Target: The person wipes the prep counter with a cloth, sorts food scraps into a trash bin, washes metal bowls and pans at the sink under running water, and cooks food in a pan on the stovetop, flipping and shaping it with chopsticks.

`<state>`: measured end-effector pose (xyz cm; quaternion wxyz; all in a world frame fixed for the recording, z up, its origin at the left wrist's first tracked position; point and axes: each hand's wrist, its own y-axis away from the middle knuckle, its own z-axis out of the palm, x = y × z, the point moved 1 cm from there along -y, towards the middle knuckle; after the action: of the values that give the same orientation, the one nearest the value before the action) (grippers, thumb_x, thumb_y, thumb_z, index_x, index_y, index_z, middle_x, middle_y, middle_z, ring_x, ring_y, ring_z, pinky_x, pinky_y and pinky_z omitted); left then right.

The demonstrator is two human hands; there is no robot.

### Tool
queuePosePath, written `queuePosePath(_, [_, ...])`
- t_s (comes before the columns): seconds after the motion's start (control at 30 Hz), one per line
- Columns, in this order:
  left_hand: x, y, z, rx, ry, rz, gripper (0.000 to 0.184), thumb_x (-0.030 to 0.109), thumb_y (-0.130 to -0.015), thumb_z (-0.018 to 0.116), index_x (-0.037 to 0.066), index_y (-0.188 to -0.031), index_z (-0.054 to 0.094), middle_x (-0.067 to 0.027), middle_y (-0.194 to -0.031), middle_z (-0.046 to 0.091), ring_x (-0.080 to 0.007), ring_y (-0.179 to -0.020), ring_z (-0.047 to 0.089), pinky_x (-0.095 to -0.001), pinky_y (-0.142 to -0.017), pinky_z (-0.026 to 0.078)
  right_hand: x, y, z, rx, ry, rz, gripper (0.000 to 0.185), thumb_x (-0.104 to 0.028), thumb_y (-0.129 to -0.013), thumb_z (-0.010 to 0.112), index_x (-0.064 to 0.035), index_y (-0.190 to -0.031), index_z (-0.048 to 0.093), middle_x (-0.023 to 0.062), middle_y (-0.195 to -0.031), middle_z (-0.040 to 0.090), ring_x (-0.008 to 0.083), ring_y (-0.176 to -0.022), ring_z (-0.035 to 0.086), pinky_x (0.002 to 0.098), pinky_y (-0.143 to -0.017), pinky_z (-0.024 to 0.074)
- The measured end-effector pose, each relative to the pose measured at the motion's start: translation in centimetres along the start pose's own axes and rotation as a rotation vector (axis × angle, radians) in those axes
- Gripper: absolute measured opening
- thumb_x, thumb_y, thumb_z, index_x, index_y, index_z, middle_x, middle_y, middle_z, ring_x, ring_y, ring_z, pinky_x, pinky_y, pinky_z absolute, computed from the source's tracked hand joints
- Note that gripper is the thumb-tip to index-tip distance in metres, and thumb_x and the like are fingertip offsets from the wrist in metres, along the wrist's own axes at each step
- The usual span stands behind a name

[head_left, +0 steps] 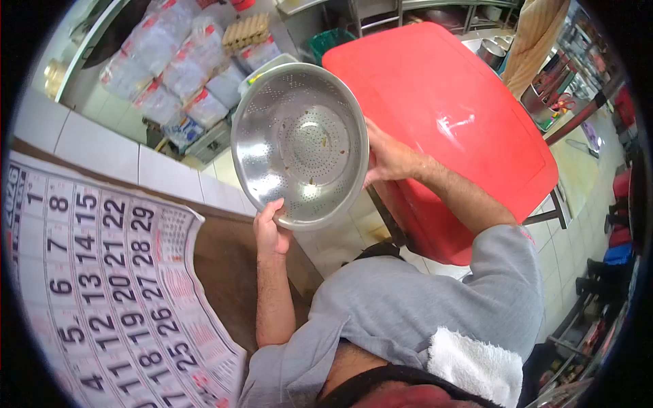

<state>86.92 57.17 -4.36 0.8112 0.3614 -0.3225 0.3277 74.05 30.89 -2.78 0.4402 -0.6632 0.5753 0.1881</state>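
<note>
A steel colander point(269, 170) is held up in front of me, tilted so its inside faces the camera. A few small brown and yellowish bits cling to its perforated bottom. My left hand point(273, 230) grips the near rim, thumb over the edge and the other fingers mostly hidden behind. On the right side, my right hand point(391, 155) holds the outer wall and rim, its fingertips partly hidden by the bowl.
A large red lid or cover point(449, 129) tops a big container to the right. Several wrapped packs point(180, 75) and egg trays point(245, 32) are stacked at the far left. A wall calendar point(102, 272) hangs close on the left. Metal pots point(491, 52) stand at the back right.
</note>
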Motion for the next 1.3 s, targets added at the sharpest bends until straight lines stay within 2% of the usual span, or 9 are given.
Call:
queuePosePath(0.07, [2.5,-2.7,0.0,-0.072,-0.008,-0.02,0.031,0.002,-0.078,0.055,0.0,-0.108,0.051,-0.0071,-0.099,0.058,-0.0195,-0.091,0.056,-0.0336,-0.08,0.046,-0.4,-1.8,0.4,0.086,0.155,-0.021,0.102,-0.044,-0.054,0.08,-0.0061,-0.133,0.029,0.0242,-0.141,0.011,0.0395,-0.131,0.018,0.0471,-0.107,0.0257])
queuePosePath(0.2, [4.9,-9.7,0.8,-0.175,-0.05,-0.016,0.026,0.005,-0.081,0.054,-0.001,-0.106,0.052,-0.007,-0.097,0.058,-0.0188,-0.09,0.057,-0.0324,-0.08,0.046,1.6,-5.1,0.0,0.122,0.133,0.036,0.094,-0.043,-0.055,0.08,-0.0094,-0.131,0.036,0.0227,-0.141,0.013,0.0384,-0.131,0.018,0.0473,-0.106,0.0267])
queuePosePath(0.43, [8.2,-26.3,2.6,-0.231,-0.267,0.093,0.021,0.009,-0.081,0.057,-0.005,-0.097,0.058,-0.0071,-0.095,0.059,-0.0148,-0.087,0.056,-0.0286,-0.077,0.043,8.4,-14.5,-2.9,0.185,0.419,0.058,0.077,-0.041,-0.054,0.081,-0.0169,-0.121,0.051,0.0219,-0.139,0.019,0.0382,-0.126,0.029,0.046,-0.102,0.0348])
queuePosePath(0.5, [9.6,-31.5,2.5,-0.091,-0.429,0.261,0.022,0.011,-0.078,0.06,-0.006,-0.092,0.058,-0.0067,-0.084,0.06,-0.0139,-0.073,0.058,-0.0271,-0.064,0.045,11.0,-17.2,-3.6,0.192,0.469,0.104,0.076,-0.041,-0.055,0.08,-0.0177,-0.121,0.051,0.0219,-0.139,0.018,0.0389,-0.123,0.034,0.0444,-0.099,0.0391])
queuePosePath(0.57, [12.4,-34.9,4.2,-0.086,-0.436,0.241,0.019,0.011,-0.077,0.061,-0.004,-0.088,0.058,-0.0062,-0.078,0.059,-0.0138,-0.064,0.056,-0.0265,-0.056,0.044,12.3,-20.1,-4.6,0.245,0.368,0.143,0.072,-0.034,-0.055,0.083,-0.014,-0.118,0.054,0.0212,-0.137,0.025,0.0384,-0.127,0.028,0.0467,-0.102,0.0327])
queuePosePath(0.7, [15.3,-43.2,7.3,-0.132,-0.342,0.194,0.012,0.011,-0.075,0.061,0.0,-0.079,0.058,-0.005,-0.065,0.057,-0.0146,-0.042,0.049,-0.0253,-0.037,0.038,18.1,-24.5,-7.1,0.321,0.465,0.224,0.056,-0.038,-0.052,0.084,-0.0062,-0.09,0.059,0.024,-0.135,0.027,0.0416,-0.121,0.037,0.0443,-0.097,0.0391])
queuePosePath(0.87, [17.6,-52.8,12.3,-0.155,-0.108,0.129,0.012,0.01,-0.076,0.058,0.001,-0.084,0.057,-0.0101,-0.081,0.062,-0.0203,-0.069,0.061,-0.0305,-0.054,0.051,23.4,-27.7,-9.9,0.46,0.55,0.246,0.053,-0.039,-0.052,0.084,-0.0054,-0.081,0.055,0.0243,-0.135,0.027,0.0407,-0.118,0.039,0.0423,-0.093,0.0406])
queuePosePath(1.0, [19.3,-64.4,13.2,-0.25,-0.162,0.125,0.014,0.006,-0.077,0.056,-0.004,-0.086,0.054,-0.014,-0.087,0.062,-0.0258,-0.076,0.063,-0.0364,-0.066,0.057,26.8,-29.3,-12.0,0.495,0.635,0.299,0.052,-0.036,-0.051,0.084,-0.0051,-0.081,0.055,0.0238,-0.135,0.029,0.0399,-0.118,0.039,0.0423,-0.092,0.0422])
queuePosePath(1.3, [16.3,-85.2,19.6,-0.344,-0.223,-0.056,0.019,0.007,-0.078,0.053,-0.007,-0.091,0.053,-0.0164,-0.086,0.06,-0.0273,-0.075,0.062,-0.0396,-0.066,0.057,31.6,-35.3,-14.3,0.538,0.741,0.618,0.054,-0.038,-0.048,0.085,-0.0065,-0.08,0.055,0.0276,-0.133,0.032,0.0416,-0.124,0.034,0.0439,-0.096,0.0371])
